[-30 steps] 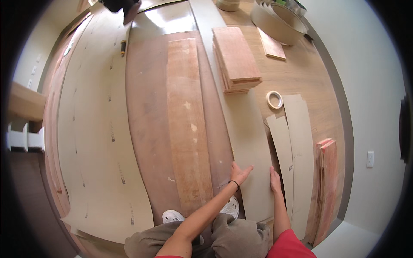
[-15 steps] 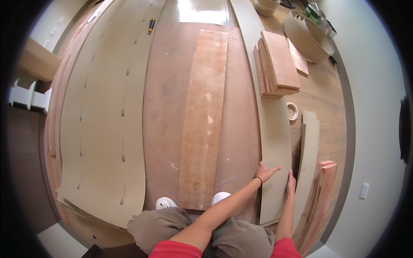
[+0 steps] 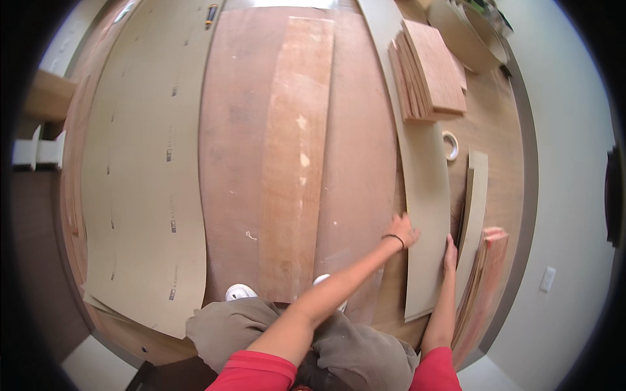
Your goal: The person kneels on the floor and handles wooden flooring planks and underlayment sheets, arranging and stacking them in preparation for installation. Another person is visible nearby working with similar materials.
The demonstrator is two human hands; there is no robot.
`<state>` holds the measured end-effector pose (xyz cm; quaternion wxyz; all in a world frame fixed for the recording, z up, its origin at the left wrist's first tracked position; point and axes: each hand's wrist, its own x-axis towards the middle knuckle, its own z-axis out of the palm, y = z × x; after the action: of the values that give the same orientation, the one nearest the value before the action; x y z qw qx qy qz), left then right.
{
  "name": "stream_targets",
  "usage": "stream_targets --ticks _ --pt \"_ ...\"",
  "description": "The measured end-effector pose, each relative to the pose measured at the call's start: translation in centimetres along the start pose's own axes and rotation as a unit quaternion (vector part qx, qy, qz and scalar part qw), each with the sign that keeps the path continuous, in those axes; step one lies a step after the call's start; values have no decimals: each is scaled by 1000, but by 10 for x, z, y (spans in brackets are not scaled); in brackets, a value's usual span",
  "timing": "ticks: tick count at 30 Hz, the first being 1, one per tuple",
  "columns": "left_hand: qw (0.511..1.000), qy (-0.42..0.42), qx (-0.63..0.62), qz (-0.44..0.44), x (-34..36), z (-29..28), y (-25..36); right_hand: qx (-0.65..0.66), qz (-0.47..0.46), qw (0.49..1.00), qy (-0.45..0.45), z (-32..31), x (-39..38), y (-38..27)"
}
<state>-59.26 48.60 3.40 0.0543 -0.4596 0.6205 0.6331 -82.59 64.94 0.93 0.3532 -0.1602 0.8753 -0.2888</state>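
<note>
A long tan strip of sheet material (image 3: 427,195) runs away from me on my right. My left hand (image 3: 404,230) has its fingers curled over the strip's left edge, with a dark band round the wrist. Against the opposite edge is my right hand (image 3: 450,254), fingers pointing away from me and partly hidden by the strip. A stack of reddish plywood pieces (image 3: 433,72) lies on the strip's far part. Left of my left hand, a lighter plywood plank (image 3: 293,163) rests on a wide reddish plywood sheet (image 3: 228,130).
A wide tan sheet (image 3: 140,163) covers the left side, with a black-and-yellow hand tool (image 3: 210,17) at its far edge. Right of the strip are a tape roll (image 3: 450,146), narrow tan strips (image 3: 475,202) and upright-edged wood pieces (image 3: 486,274). Coiled tan material (image 3: 469,39) sits near the wall (image 3: 561,163).
The strip's near part has shifted right, away from the reddish sheet, with both hands on it. My left hand's spread thumb and fingers have drawn in at the edge. The whole view has shifted.
</note>
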Motion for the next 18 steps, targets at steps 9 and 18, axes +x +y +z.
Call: stream_targets --ticks 9,18 --pt "845 420 274 185 -20 -146 -44 -252 -278 914 153 60 -90 -18" --pt "803 389 390 228 -65 -214 -132 -360 -233 880 205 72 -91 13"
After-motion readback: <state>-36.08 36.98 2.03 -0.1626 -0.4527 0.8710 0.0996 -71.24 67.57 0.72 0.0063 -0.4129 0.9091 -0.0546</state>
